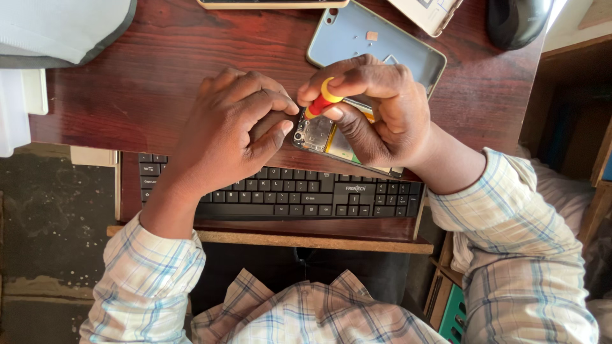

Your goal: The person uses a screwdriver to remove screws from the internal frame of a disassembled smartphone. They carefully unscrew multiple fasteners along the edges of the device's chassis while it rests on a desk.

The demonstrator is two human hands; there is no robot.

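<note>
Far left, at the tabletop's [146, 83] left edge: a grey pad [60, 28] hangs over the rear-left corner, white paper [16, 108] below it.

Your left hand [229, 137] sits at the near edge, fingers [271, 105] curled down, tips pressing on the left end of an opened phone [322, 137]. It steadies the phone rather than gripping it; thumb tip touches the phone's corner by the camera module.

Phone lies at the near edge, mid-tabletop, tilted, its near end overhanging the keyboard [299, 191]. Circuit board and a yellow-green panel show; the rest is hidden under your right hand.

Your right hand [376, 111] is clenched around a screwdriver [324, 100] with a red and yellow handle, pinched between thumb and forefinger. Its tip points down into the phone's left end; the exact contact spot is hidden.

Keyboard is black, on a pull-out shelf under the near edge, below both hands.

Behind the right hand: a pale blue phone back cover [357, 38] lies flat, just touching the knuckles' outline. Toward the rear-right corner: a beige device [427, 13], partly cut off, then a black mouse [516, 19].
</note>
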